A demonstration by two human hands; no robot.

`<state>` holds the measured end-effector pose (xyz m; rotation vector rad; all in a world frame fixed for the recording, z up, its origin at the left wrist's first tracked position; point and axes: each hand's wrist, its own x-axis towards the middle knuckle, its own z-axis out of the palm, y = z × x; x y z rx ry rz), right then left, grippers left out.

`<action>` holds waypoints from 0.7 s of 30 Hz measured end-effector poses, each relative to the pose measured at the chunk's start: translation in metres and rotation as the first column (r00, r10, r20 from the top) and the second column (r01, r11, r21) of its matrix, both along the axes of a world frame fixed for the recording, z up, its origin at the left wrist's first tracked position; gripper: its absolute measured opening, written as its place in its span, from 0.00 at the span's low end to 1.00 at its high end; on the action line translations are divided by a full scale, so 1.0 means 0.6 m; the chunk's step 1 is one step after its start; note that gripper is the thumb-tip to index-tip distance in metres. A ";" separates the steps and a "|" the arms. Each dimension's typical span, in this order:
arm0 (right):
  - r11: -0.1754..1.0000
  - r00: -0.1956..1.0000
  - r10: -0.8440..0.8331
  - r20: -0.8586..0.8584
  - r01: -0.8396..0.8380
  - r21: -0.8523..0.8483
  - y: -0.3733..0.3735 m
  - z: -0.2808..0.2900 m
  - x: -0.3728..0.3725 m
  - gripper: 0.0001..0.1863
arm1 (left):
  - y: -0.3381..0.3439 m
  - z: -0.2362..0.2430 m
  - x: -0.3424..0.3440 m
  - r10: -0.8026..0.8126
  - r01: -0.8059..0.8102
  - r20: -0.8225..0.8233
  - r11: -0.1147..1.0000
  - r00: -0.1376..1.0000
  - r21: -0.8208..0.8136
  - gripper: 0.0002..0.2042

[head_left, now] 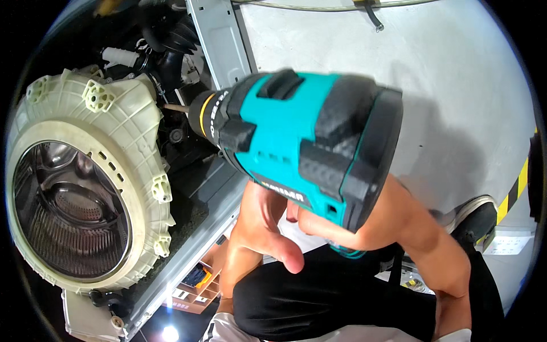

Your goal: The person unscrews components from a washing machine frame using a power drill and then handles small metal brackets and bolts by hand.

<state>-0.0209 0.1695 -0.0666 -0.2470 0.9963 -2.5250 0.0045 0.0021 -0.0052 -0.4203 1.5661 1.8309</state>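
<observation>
A teal and black cordless drill [296, 125] fills the middle of the view, its chuck and bit [176, 107] pointing left. The bit tip sits at the upper right rim of a cream plastic washing machine tub [131, 125]. Inside the tub, the steel drum [68, 216] faces me. My right hand [325, 219] is wrapped on the drill's grip, mostly hidden under the drill body. My left hand [268, 228] reaches up under the front of the drill with its thumb hanging down. Its fingers are hidden behind the tool.
Black hoses [171, 51] and fittings crowd the dark space above the tub. A grey metal cabinet frame [219, 34] runs up beside them. Grey floor [456, 85] lies to the right, with a shoe [476, 219] and a yellow-black striped edge [515, 191].
</observation>
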 end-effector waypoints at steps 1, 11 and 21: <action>0.998 0.996 0.051 0.071 -0.049 -0.037 0.002 -0.006 0.004 0.14 | -0.005 -0.016 0.001 -0.012 0.012 -0.006 0.998 1.000 0.059 0.59; 0.996 0.986 0.086 0.144 -0.080 -0.047 0.001 0.004 0.001 0.11 | 0.021 0.017 -0.028 0.002 -0.009 0.084 0.997 0.996 0.083 0.59; 0.940 0.884 0.340 0.320 -0.313 -0.134 0.022 0.014 -0.023 0.12 | 0.044 0.015 -0.020 -0.039 0.050 0.096 0.993 0.995 -0.106 0.56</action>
